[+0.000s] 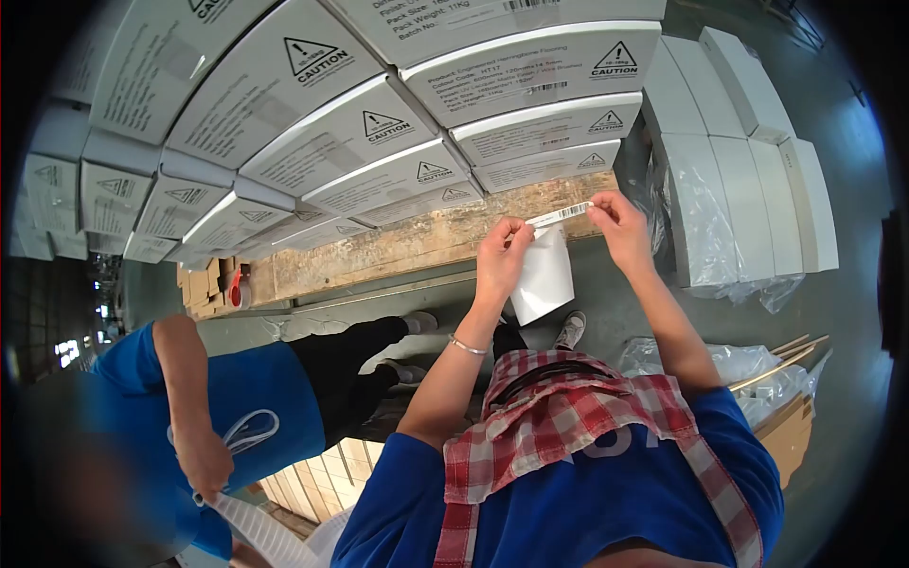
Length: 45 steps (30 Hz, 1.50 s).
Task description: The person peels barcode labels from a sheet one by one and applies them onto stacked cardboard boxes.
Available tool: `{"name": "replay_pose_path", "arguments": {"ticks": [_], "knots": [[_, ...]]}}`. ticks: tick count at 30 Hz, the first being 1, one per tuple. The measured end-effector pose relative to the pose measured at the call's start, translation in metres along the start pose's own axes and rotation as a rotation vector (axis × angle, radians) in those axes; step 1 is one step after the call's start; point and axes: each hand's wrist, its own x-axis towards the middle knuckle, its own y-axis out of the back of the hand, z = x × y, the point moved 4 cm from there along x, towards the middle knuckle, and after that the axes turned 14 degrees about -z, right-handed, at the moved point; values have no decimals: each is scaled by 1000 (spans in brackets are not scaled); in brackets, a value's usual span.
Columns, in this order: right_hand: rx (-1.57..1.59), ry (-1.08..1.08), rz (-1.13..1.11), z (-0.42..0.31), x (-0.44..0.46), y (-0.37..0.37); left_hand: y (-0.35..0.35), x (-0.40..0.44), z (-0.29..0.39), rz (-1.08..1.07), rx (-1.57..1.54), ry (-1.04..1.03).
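Observation:
A narrow white label strip [561, 216] with a barcode is stretched between my two hands, in front of the stacked boxes. My left hand [504, 251] pinches its left end between thumb and fingers. The right end is pinched by my right hand [620, 230]. Below the strip hangs a white sheet [543, 276], its lower end loose and slightly curled. Whether the sheet is joined to the strip cannot be made out.
White labelled boxes [530, 80] are stacked on a wooden pallet [417, 227]. Plastic-wrapped white boxes [729, 204] stand at right. At left, a co-worker [246, 388] in blue holds white striped material [260, 535]. A red tape dispenser [239, 287] lies near cardboard pieces.

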Motion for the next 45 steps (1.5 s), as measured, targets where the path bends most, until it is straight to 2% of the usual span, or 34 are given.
{"name": "replay_pose_path", "arguments": {"ticks": [4,8,11,13,16,20,24,32,40,43,45], "knots": [[-44,-63,150,55,19,-7,2,34,-36,71,262,88],[-128,-175,127,90,37,-13,9,61,-66,-85,288,247],[-178,-178,126,108,42,-18,14,71,-98,-10,269,265],[-172,-128,174,110,50,-21,13,80,-106,29,259,275],[-163,-40,268,108,58,-28,12,89,-104,255,147,118],[-196,-23,351,105,68,-32,11,97,-103,325,110,136],[-224,-30,402,106,70,-34,9,96,-99,364,224,162],[-263,-39,437,103,70,-34,7,97,-96,371,195,221],[-306,-24,495,109,72,-38,4,100,-105,439,185,196],[-552,58,529,102,75,-40,4,101,-108,436,247,236],[-536,2,508,102,77,-33,9,100,-107,438,280,253]]}}
